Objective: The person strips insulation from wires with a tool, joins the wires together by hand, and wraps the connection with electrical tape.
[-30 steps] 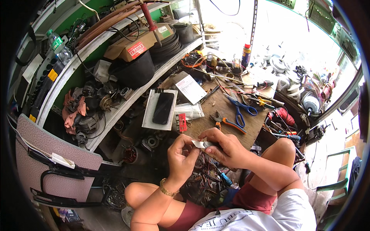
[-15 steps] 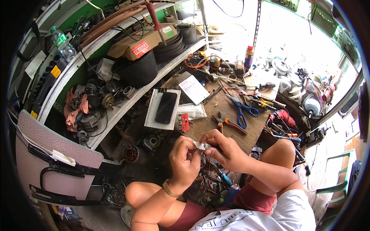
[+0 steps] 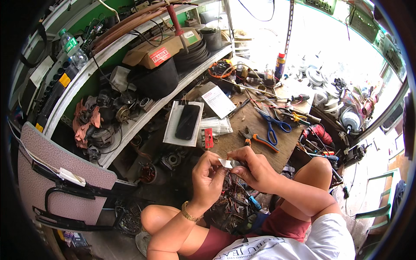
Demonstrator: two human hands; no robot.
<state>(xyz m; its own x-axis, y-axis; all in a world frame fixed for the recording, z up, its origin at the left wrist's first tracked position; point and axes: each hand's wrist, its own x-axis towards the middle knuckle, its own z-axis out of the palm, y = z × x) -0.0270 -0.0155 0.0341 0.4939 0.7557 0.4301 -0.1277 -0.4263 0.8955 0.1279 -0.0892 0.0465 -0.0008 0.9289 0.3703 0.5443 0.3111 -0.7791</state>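
Note:
My left hand, with a gold-coloured band on its wrist, pinches the left side of a small white piece, like paper or thin sheet. From the other side my right hand closes its thumb and fingers on a small grey object that touches the white piece. Fingers cover most of the grey object, so its kind is unclear. Both hands are held up in front of the wooden bench top, above my lap. Beyond them lie orange-handled pliers and blue-handled scissors.
A smartphone lies on a white pad beside a red card and a white printed sheet. Metal shelves with motor parts run along the left. Wire scraps litter the floor below my hands. A tool bin stands right.
The hands have shifted very slightly, and the white piece between them is tilted a little differently. Both hands keep their pinch.

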